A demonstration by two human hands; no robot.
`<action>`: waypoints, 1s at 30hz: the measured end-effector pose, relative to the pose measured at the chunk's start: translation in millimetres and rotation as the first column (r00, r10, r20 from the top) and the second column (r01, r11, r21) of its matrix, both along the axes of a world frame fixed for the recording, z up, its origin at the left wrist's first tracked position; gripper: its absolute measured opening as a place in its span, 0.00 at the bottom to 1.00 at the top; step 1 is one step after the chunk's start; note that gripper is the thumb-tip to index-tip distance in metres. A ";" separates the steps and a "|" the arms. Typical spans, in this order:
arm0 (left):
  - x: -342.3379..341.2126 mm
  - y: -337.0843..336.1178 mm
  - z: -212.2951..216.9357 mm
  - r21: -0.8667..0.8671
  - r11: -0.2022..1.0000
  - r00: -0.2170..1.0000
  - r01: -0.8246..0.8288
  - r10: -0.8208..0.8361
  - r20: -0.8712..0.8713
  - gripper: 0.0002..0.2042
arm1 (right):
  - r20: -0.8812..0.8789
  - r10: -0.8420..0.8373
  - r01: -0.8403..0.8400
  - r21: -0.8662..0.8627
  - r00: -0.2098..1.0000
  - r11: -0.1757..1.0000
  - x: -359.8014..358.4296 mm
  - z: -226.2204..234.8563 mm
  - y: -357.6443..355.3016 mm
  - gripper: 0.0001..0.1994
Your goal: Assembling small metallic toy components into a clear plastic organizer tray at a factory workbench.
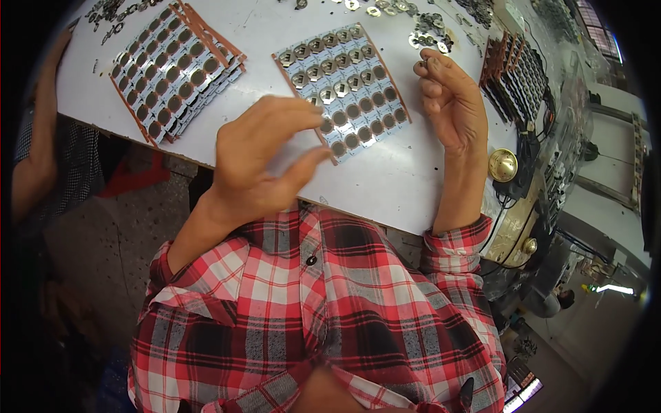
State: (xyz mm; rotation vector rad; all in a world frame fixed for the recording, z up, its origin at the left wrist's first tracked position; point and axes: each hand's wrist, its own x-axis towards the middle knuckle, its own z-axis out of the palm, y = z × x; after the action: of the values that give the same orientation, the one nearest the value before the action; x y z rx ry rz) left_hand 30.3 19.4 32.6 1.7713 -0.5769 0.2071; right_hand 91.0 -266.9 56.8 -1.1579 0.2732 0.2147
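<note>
A panel of light-blue circuit boards (359, 113) with brown edge strips lies on the white table in front of me. Silver metal pieces sit on the round spots of its far rows, while the nearer rows show bare dark discs. Over the panel's left edge hovers my left hand (258, 155), thumb and fingers apart, nothing visible between them. To the right of the panel my right hand (451, 103) is raised with thumb and fingertips pinched together. Something small and dark shows at those fingertips, too small to name.
Stacked similar panels (169, 65) lie at the left, and another stack (516, 76) stands at the right. Loose metal pieces (430, 33) are heaped at the far side. A brass-coloured dome (503, 165) is beside my right forearm. Another person's arm (43, 131) rests at the left edge.
</note>
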 end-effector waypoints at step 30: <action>3.2 -17.9 2.3 0.488 0.873 0.986 -0.021 -0.062 0.154 0.29 | 0.265 0.286 0.024 -0.770 0.921 0.638 -11.4 -12.9 27.1 0.06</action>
State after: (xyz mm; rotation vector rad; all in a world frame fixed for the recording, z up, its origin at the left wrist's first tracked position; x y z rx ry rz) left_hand 33.4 1.5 34.9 2.2529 -0.8215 0.2066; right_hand 79.6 -239.9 43.9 -2.0526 -0.0864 -0.0095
